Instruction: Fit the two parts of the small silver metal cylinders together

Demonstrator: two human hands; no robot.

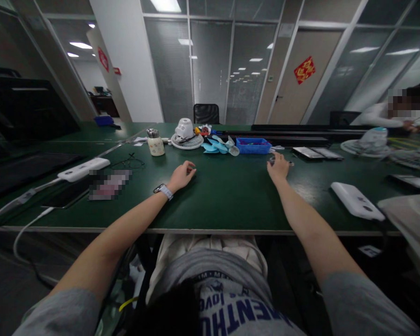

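Observation:
My left hand point(184, 176) rests on the green tabletop with its fingers loosely bent and a gap at the thumb; nothing shows in it. A watch sits on that wrist. Farther right, my right hand point(279, 166) reaches over the table, fingers bent down around a small, thin, shiny thing point(291, 164) whose ends poke out on both sides; its kind is unclear. Just beyond that hand stands a blue tray point(254, 146) with small items inside. Left of the tray lie light-blue fan blades point(215, 145) and a white fan body on a round grille point(187, 141).
A patterned jar point(156, 143) stands behind my left hand. Glasses point(130, 161), a white power strip point(84, 169) and a dark phone point(68, 193) lie left. On the right are a white power bank point(357, 200) and flat boxes point(317, 153). Another person works at far right.

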